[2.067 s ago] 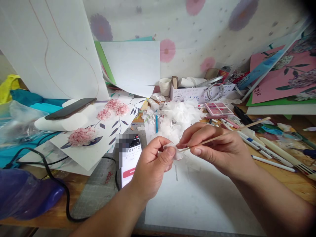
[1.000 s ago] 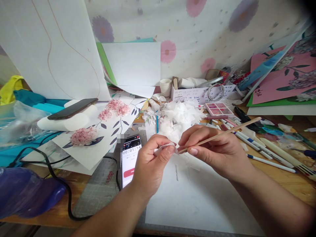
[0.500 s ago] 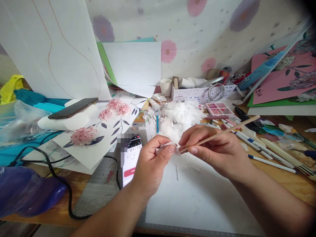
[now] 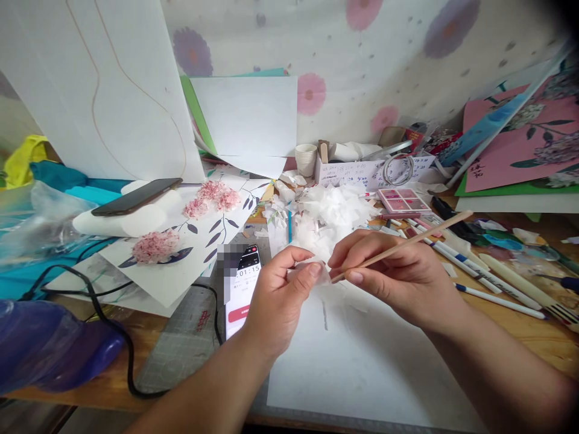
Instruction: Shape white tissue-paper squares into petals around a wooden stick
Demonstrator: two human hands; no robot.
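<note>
My left hand [image 4: 283, 301] pinches a small piece of thin white paper [image 4: 322, 271] between thumb and fingers. Beside it, my right hand [image 4: 389, 274] is closed on a thin wooden stick [image 4: 416, 240], which slants up to the right. The stick's lower tip is at the right edge of the paper piece. Behind both hands lies a pile of crumpled white paper pieces [image 4: 337, 208]. Below them a white sheet [image 4: 353, 367] lies flat on the grey cutting mat [image 4: 176, 349].
A lit phone [image 4: 239, 301] lies left of my left hand, with a black cable [image 4: 129, 361] farther left. Pens [image 4: 497, 298] and a palette [image 4: 404, 201] are at the right. Paper cups [image 4: 306, 160] and pink flower pictures [image 4: 155, 247] stand or lie behind.
The stick's tip has shifted slightly relative to the paper piece, and more of the paper shows between my hands. The whole view has moved a little.
</note>
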